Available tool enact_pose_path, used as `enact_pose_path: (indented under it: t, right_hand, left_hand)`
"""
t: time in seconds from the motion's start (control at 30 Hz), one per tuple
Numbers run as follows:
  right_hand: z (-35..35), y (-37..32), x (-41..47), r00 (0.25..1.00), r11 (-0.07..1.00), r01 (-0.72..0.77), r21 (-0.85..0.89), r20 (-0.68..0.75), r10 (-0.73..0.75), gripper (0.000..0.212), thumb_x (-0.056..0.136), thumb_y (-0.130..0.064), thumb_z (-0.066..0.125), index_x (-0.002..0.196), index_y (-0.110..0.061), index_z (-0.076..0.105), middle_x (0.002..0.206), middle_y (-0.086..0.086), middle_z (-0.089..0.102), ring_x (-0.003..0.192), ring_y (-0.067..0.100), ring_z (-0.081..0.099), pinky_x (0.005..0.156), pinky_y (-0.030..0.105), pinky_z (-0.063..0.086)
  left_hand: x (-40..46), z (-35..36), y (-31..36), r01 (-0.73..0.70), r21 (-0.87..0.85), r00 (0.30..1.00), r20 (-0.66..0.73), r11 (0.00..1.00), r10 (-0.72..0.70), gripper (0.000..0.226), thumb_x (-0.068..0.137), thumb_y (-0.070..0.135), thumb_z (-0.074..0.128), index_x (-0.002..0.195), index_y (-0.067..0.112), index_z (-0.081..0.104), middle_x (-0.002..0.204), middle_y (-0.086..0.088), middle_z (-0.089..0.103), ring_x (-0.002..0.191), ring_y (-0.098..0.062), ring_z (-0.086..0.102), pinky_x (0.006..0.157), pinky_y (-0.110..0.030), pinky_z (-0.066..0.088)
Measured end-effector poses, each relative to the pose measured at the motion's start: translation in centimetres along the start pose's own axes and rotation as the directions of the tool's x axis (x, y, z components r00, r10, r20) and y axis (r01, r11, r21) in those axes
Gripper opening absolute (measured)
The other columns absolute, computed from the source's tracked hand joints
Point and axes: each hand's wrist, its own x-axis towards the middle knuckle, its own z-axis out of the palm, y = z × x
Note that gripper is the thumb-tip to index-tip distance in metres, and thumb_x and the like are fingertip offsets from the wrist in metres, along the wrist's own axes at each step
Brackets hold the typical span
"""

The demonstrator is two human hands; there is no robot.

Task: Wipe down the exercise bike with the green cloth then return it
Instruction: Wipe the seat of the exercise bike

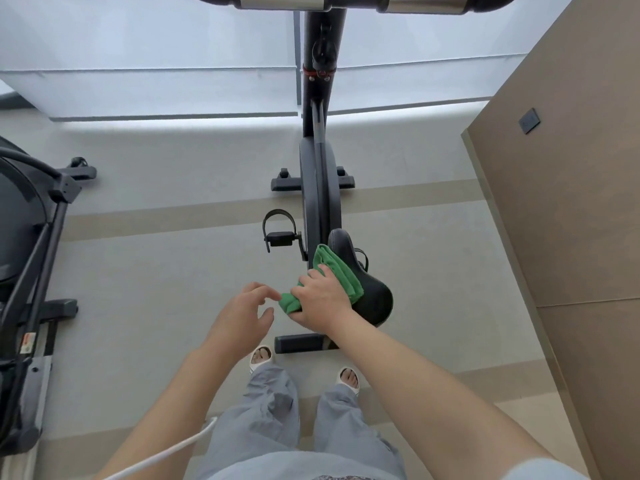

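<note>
— The handlebar (349, 2) is cut off by the top edge.
— And the right hand (323, 299) and green cloth (337, 271) hide the saddle (367, 292)'s left side.

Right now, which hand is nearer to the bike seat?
The right hand. It presses the green cloth onto the seat. The left hand hovers off the seat's left side, fingers loose, just short of the cloth's end.

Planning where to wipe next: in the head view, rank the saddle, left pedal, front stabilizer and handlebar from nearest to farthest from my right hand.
1. Saddle, under the hand
2. Left pedal, ahead-left
3. Front stabilizer, beyond on the floor
4. Handlebar, top edge
</note>
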Motion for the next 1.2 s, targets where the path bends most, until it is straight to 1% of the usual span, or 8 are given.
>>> enact_pose_path:
  t: [0.1,0.37,0.5,0.67,0.8,0.9,1.07,1.2]
  right_hand:
    - [-0.4,0.3,0.2,0.999,0.999,0.034,-0.018,0.019,-0.034,0.048,0.096,-0.057,0.047,0.116,-0.023,0.073,0.118,0.005,0.070,0.119,0.031,0.058,0.119,0.050,0.027]
    - [3.8,2.9,-9.2,0.947,0.976,0.020,0.217,-0.316,0.051,0.060,0.098,-0.042,0.053,0.156,-0.032,0.048,0.169,-0.006,0.036,0.159,0.024,0.027,0.128,0.050,0.018]
    - [5.4,5.0,-12.9,0.938,0.949,-0.135,0.284,-0.271,0.214,0.073,0.094,-0.031,0.058,0.163,-0.036,0.035,0.174,-0.009,0.023,0.163,0.023,0.015,0.127,0.058,0.021]
    - [4.8,6.6,-11.8,0.924,0.879,-0.278,0.387,-0.142,0.355,0.077,0.093,-0.041,0.054,0.164,-0.045,0.024,0.176,-0.014,0.011,0.164,0.023,0.004,0.128,0.058,0.015]
    - [2.8,8.1,-7.5,0.834,0.736,-0.480,0.477,-0.013,0.552,0.072,0.101,-0.050,0.052,0.165,-0.040,0.021,0.165,-0.003,0.035,0.146,0.028,0.037,0.112,0.052,0.039]
    - [1.4,10.1,-4.1,0.821,0.668,-0.518,0.533,0.093,0.563,0.066,0.104,-0.058,0.045,0.164,-0.034,0.028,0.150,0.006,0.056,0.131,0.036,0.056,0.101,0.048,0.046]
    - [0.5,12.3,-2.2,0.820,0.578,-0.537,0.614,0.221,0.528,0.063,0.105,-0.063,0.040,0.163,-0.043,0.026,0.147,0.011,0.061,0.132,0.040,0.058,0.107,0.047,0.046]
    - [1.7,10.4,-4.8,0.823,0.619,-0.482,0.620,0.078,0.563,0.058,0.106,-0.053,0.047,0.160,-0.039,0.035,0.142,0.003,0.063,0.127,0.035,0.060,0.101,0.048,0.047]
  left_hand:
    - [-0.2,-0.1,0.7,0.001,0.037,1.000,-0.005,0.999,-0.001,0.024,0.099,0.013,0.063,0.114,0.029,0.070,0.123,0.014,0.059,0.109,-0.010,0.062,0.095,-0.033,0.050]
    - [0.2,1.4,3.2,-0.054,0.038,0.999,0.006,0.998,0.054,0.025,0.098,0.012,0.062,0.115,0.030,0.070,0.122,0.013,0.060,0.109,-0.010,0.062,0.094,-0.035,0.052]
    - [0.4,3.1,4.0,-0.096,0.049,0.992,0.090,0.994,0.091,0.032,0.098,0.012,0.061,0.125,0.029,0.067,0.128,0.015,0.057,0.114,-0.011,0.061,0.095,-0.029,0.048]
    - [0.9,5.6,4.4,-0.156,0.067,0.969,0.202,0.986,0.140,0.047,0.095,0.011,0.063,0.140,0.025,0.063,0.148,0.010,0.051,0.127,-0.017,0.058,0.106,-0.032,0.047]
    - [1.1,7.0,3.9,-0.148,0.164,0.964,0.245,0.975,0.105,0.053,0.094,0.015,0.062,0.146,0.026,0.059,0.162,0.011,0.038,0.143,-0.018,0.046,0.113,-0.033,0.043]
    - [1.1,7.1,3.8,-0.149,0.209,0.961,0.259,0.966,0.092,0.057,0.094,0.018,0.062,0.149,0.028,0.056,0.165,0.012,0.033,0.145,-0.017,0.044,0.113,-0.029,0.040]
    - [1.1,6.8,4.4,-0.144,0.252,0.960,0.269,0.957,0.074,0.057,0.095,0.018,0.061,0.151,0.029,0.053,0.167,0.014,0.030,0.146,-0.016,0.043,0.111,-0.029,0.042]
    - [0.9,6.7,4.9,-0.142,0.279,0.961,0.268,0.950,0.065,0.058,0.095,0.018,0.061,0.152,0.028,0.052,0.167,0.015,0.029,0.145,-0.016,0.045,0.109,-0.031,0.046]
